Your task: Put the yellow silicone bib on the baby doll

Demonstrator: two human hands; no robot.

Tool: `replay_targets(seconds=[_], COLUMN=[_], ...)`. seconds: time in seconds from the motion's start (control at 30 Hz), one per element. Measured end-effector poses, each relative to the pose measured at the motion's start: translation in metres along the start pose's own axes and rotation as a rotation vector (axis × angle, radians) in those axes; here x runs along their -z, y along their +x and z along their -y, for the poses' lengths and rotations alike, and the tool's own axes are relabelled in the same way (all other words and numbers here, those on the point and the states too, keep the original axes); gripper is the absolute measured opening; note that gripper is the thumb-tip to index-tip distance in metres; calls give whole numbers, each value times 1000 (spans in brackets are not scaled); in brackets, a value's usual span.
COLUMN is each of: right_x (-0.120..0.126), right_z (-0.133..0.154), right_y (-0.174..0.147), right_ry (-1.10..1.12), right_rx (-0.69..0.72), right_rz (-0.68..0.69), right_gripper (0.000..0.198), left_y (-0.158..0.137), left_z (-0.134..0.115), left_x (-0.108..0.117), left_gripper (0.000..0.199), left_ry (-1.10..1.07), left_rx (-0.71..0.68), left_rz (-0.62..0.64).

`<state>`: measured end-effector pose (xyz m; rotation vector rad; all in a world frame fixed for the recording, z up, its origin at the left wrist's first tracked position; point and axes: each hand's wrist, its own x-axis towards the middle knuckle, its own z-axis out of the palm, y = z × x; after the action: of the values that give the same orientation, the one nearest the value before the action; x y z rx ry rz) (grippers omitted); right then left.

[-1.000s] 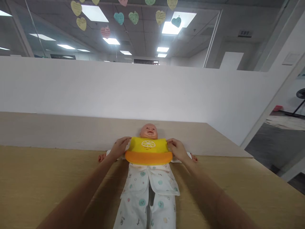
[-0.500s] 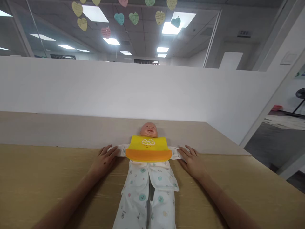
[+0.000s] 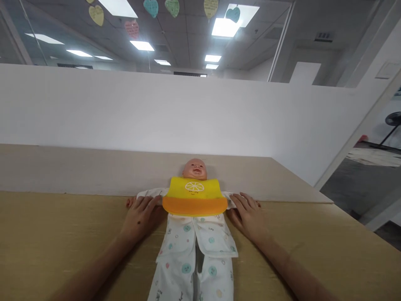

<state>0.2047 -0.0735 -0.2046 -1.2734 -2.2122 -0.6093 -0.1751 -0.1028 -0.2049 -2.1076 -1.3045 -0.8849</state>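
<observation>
A baby doll (image 3: 194, 169) lies face up on the table, wearing white printed clothes (image 3: 203, 242). Over its chest is a yellow bib (image 3: 194, 186) with an orange pocket (image 3: 194, 206) and a citrus-slice print. My left hand (image 3: 141, 215) is closed over the doll's sleeved arm on the left, with the doll's small hand showing past my fingers; my left thumb is hidden. On the other side, my right hand (image 3: 249, 215) has its fingers wrapped over the opposite sleeved arm, its thumb below. Both doll arms stretch out sideways.
The wooden table (image 3: 50, 242) has a paler strip (image 3: 78, 169) along its back. A white wall (image 3: 156, 110) rises behind, with glass and heart-shaped notes (image 3: 172, 7) above. At the right, a doorway shows a dark floor (image 3: 351, 184) and a black fan (image 3: 393, 119).
Both hands have moved inward along the doll's sleeves, towards the bib. More of the left sleeve and the doll's hands now shows. The camera view has tilted slightly down.
</observation>
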Motion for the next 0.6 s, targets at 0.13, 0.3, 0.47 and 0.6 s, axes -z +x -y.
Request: replay_targets(seconds=[0.13, 0.3, 0.47, 0.6], right_x=[6, 6, 3, 2], right_z=[21, 22, 16, 18], right_y=[3, 4, 5, 5], right_ry=[142, 231, 256, 289], right_rx=[61, 104, 3, 8], right_rz=[-120, -161, -191, -150], right_gripper=[47, 41, 36, 35], left_y=[5, 6, 12, 13], left_z=[-25, -29, -36, -39], left_x=[1, -4, -1, 3], left_gripper=[29, 30, 29, 31], left_ry=[-163, -267, -280, -276], left_rx=[54, 109, 93, 94], left_rz=[-77, -147, -158, -125])
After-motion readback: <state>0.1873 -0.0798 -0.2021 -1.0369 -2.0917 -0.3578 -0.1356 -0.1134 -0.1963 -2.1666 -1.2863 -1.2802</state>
